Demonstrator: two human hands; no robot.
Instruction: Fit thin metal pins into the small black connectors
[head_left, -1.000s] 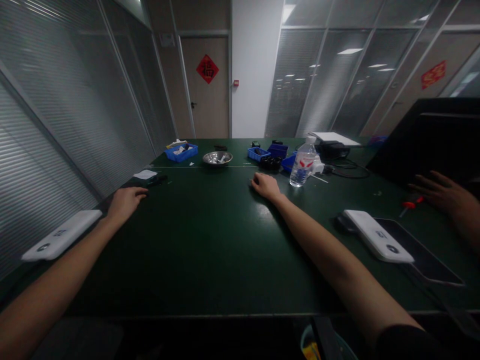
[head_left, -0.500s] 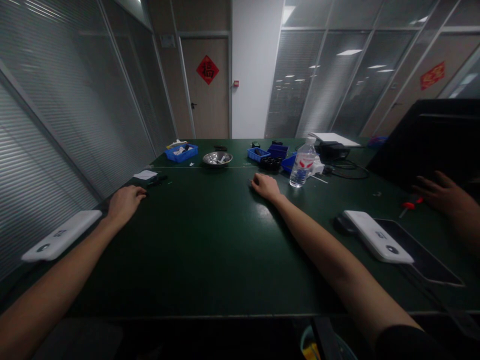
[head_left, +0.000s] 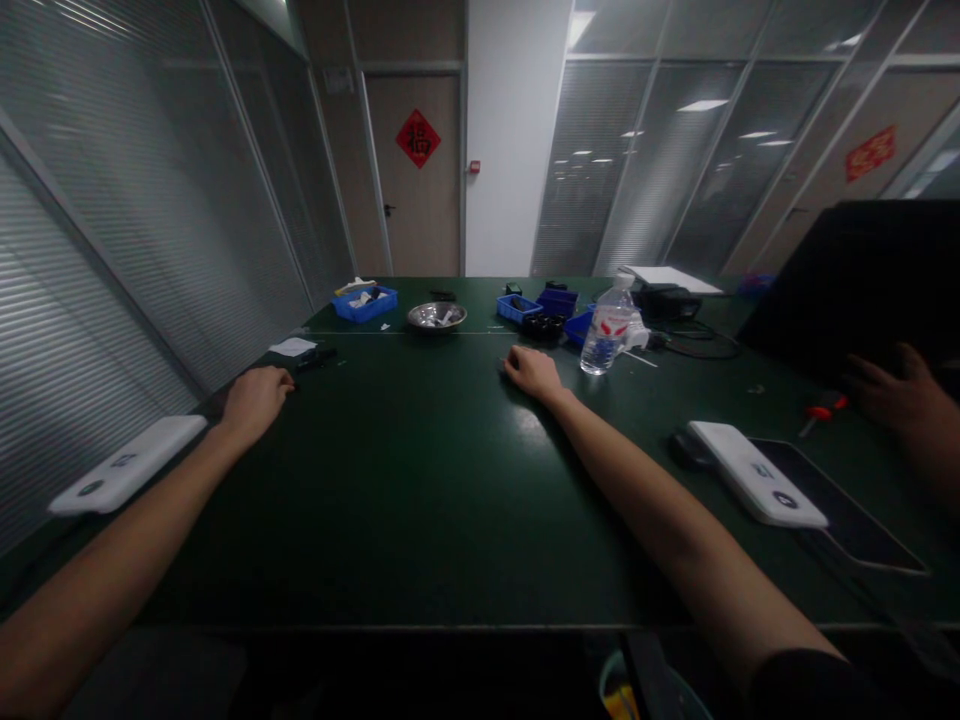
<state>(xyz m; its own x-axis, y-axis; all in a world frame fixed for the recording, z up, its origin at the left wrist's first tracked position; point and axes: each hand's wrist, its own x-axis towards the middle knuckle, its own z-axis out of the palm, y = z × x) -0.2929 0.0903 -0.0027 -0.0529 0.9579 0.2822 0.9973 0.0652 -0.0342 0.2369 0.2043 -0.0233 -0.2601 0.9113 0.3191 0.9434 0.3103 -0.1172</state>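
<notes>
On the left side of the dark green table rests my left hand [head_left: 256,402], its fingers curled down and together. Something small and dark shows by its fingertips; whether it is held or just shadow I cannot make out. Beyond this hand lie a black object [head_left: 317,358] and a piece of white paper [head_left: 292,346]. My right hand [head_left: 531,372] is closed in a loose fist on the table, its palm side hidden. A clear plastic water bottle [head_left: 606,330] stands upright just to the right of that hand, not touching it.
White power-bank-like devices flank my arms, one at left [head_left: 129,464] and one at right [head_left: 754,474]. Farther back are a metal bowl [head_left: 437,328], a blue basket [head_left: 386,303] and blue bins [head_left: 556,301]. A co-worker's hand [head_left: 904,395] is near a red-handled tool [head_left: 823,412] and black monitor [head_left: 885,280].
My hands stay in almost the same places. The view has shifted very slightly, and the co-worker's hand at the right edge has moved a little to the right.
</notes>
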